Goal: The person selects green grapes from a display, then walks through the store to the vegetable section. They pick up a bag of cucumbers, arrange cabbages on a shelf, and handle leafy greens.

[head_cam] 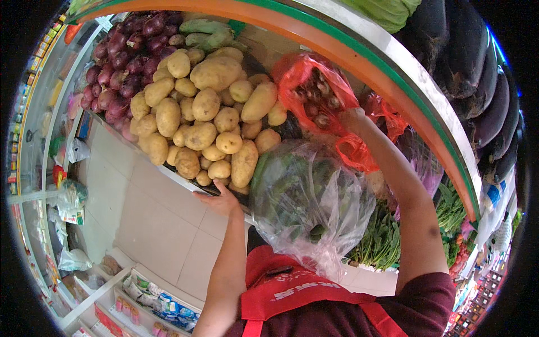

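My left hand (221, 201) rests at the lower front edge of a pile of potatoes (206, 104), its fingers apart and touching the edge. My right hand (353, 120) reaches up to a red plastic bag (290, 78) that stands open, with small brown-and-white bulbs or similar produce (318, 97) inside. The fingers are partly hidden at the bag's rim, so their grip cannot be told. Between my arms, a clear plastic bag (311, 198) full of dark green vegetables sits against my red apron (294, 286).
Red onions (126, 63) and green gourds (208, 33) lie beyond the potatoes. An orange-and-green shelf edge (379, 59) arches above my right arm, with eggplants (459, 59) on the shelf. Leafy greens (379, 240) lie near my right elbow. Glass-fronted shelving (46, 126) stands across the tiled floor (156, 210).
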### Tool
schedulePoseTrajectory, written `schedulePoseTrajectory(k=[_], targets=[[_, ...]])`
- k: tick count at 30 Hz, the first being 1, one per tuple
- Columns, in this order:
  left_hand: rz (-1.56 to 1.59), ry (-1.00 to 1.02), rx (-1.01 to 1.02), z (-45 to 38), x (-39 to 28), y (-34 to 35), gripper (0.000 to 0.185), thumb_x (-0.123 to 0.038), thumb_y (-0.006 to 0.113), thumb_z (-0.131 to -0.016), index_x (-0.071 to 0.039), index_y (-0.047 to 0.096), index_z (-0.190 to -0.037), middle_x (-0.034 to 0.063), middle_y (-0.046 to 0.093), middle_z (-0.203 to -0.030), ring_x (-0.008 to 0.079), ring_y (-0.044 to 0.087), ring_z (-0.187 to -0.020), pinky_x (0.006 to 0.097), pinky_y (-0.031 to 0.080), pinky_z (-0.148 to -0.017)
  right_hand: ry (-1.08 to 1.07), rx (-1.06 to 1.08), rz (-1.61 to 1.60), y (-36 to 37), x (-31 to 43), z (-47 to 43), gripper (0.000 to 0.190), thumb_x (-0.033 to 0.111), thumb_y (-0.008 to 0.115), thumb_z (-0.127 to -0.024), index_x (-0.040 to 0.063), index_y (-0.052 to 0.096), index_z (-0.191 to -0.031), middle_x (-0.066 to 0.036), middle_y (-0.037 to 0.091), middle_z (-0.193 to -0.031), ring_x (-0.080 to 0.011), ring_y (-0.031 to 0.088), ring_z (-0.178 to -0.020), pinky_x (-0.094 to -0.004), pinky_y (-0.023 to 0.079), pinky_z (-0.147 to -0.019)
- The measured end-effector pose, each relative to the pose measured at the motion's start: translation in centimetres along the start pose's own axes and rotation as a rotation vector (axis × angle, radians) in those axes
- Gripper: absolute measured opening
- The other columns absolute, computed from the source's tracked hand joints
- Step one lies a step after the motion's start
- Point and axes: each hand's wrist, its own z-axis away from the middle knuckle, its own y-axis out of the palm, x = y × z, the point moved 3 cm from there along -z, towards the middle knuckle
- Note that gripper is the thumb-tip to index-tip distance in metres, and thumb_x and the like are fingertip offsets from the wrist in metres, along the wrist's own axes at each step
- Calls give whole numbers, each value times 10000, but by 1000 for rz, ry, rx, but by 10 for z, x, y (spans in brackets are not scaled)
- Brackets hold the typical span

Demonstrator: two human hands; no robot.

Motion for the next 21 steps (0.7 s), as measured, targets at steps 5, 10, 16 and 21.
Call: schedulePoseTrajectory(k=[5,10,16,21], targets=[[45,13,-4,2,-4,0,952,-585,564,-901,71,202,-1488,276,281,-1528,368,341,-1401,405,306,-1157,-179,-85,-145,-40,5,18,290,242,612,-859,95,680,-1099,-165,672,-1098,-324,631,-1065,-465,499,-888],[72,15,-22,2,-4,1,936,-580,561,-904,78,225,-1479,283,301,-1513,387,359,-1382,411,310,-1156,-216,-651,-730,-71,5,-4,369,219,540,-902,49,589,-1226,-232,628,-1125,-391,591,-1076,-486,462,-926],[44,11,58,3,-8,-2,970,-577,538,-918,77,117,-1498,287,212,-1542,386,268,-1426,415,234,-1189,47,-874,-725,-82,-5,-43,381,204,558,-896,-2,571,-1216,-225,631,-1038,-403,605,-971,-485,483,-853],[-11,-12,70,3,-12,-5,949,-565,535,-923,82,137,-1493,297,235,-1529,397,290,-1409,426,248,-1181,-38,-690,-330,-64,67,-40,444,218,578,-862,-6,552,-1244,-193,598,-1210,-391,536,-1170,-445,461,-977]])
